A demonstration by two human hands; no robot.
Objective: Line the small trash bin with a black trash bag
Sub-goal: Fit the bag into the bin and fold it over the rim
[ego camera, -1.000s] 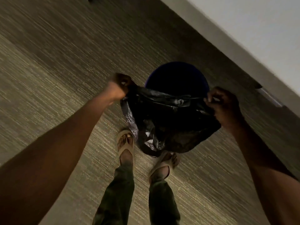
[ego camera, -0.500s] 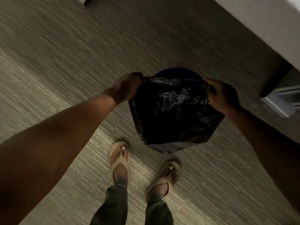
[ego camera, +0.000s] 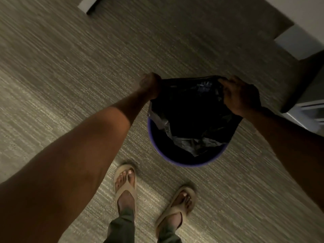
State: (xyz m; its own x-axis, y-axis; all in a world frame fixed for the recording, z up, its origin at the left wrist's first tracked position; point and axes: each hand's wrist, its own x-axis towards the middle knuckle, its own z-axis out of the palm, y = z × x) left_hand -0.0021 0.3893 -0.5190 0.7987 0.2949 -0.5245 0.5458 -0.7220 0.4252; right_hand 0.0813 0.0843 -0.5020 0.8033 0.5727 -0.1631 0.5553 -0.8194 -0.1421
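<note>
A small round bin with a purple-blue rim [ego camera: 177, 161] stands on the carpet just ahead of my feet. A black trash bag [ego camera: 191, 113] hangs into it, its lower part crumpled inside the bin. My left hand [ego camera: 151, 85] grips the bag's top edge on the left. Gripping the top edge on the right is my right hand [ego camera: 240, 95]. The bag's mouth is stretched between them above the bin's far side. The far rim of the bin is hidden behind the bag.
Grey-beige carpet [ego camera: 70, 76] covers the floor. My two feet in tan sandals [ego camera: 125, 183] stand just behind the bin. White furniture with a dark gap [ego camera: 305, 95] stands close on the right. A white corner [ego camera: 85, 4] shows at the top left.
The bag has gone down from in front of the bin into it, so the near rim now shows. Both hands moved forward and lower, still holding the top edge.
</note>
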